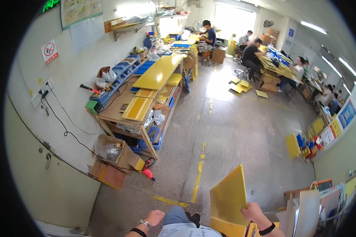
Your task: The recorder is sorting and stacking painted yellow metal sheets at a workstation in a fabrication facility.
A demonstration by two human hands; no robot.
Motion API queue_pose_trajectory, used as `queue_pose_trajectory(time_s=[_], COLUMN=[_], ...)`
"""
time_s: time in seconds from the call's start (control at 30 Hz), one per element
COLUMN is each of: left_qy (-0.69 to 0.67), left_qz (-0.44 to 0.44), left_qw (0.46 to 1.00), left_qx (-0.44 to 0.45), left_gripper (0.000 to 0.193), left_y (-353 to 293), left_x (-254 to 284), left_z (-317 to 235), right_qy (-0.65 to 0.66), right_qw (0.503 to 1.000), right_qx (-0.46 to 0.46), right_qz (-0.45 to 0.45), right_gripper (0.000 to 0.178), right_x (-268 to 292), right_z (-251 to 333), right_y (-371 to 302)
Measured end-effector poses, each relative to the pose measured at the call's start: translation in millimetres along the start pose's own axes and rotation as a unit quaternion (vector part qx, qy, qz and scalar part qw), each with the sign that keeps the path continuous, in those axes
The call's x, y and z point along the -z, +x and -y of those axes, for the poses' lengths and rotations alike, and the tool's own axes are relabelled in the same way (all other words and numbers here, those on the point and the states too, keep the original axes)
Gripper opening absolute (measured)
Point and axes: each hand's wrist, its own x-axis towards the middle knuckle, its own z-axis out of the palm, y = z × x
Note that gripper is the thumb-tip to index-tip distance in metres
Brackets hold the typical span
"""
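My right hand [252,212], with a black band at the wrist, grips the right edge of a yellow panel [228,193]. The panel stands tilted upright, its lower end by more yellow boards [228,227] at the bottom of the view. My left hand [154,217] hangs over the floor beside my knee, its fingers curled in and nothing visible in them. A metal watch and a dark band are on that wrist.
A wooden workbench [122,114] with yellow panels and blue bins runs along the left wall. A red power drill [147,173] lies on the floor by a cardboard box [118,152]. Boards [308,209] lean at the lower right. Several people sit working farther back.
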Motion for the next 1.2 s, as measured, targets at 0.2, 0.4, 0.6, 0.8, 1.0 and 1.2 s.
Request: queue_pose_trajectory(time_s=[0.2,0.4,0.6,0.8,1.0,1.2], left_qy=[-0.060,0.032,-0.049,0.059,0.109,0.045], left_qz=[-0.031,-0.015,-0.031,-0.027,-0.179,-0.233], left_qw=[0.997,0.999,0.990,0.972,0.963,0.971], left_qx=[0.039,0.040,-0.125,-0.228,-0.168,0.009], left_gripper=[0.028,0.031,0.044,0.094,0.096,0.068], left_y=[98.2,232.5,315.9,396.2,475.4,525.3], left_x=[22.8,53.3,117.5,141.5,155.4,156.6], left_z=[-3.2,-86.3,-259.6,-375.2,-422.1,-424.4], right_qy=[0.018,0.042,0.093,0.090,0.093,0.114], right_qw=[0.998,0.996,0.992,0.992,0.992,0.982], right_qx=[0.032,-0.007,0.023,0.048,0.086,0.105], right_qz=[-0.042,-0.079,-0.085,-0.069,0.000,0.109], right_gripper=[0.031,0.032,0.033,0.031,0.033,0.035], right_x=[50.8,82.4,97.8,93.2,52.5,57.2], right_z=[65.7,141.9,224.9,303.3,349.7,419.5], right_y=[196.9,360.1,511.6,638.2,736.3,763.2])
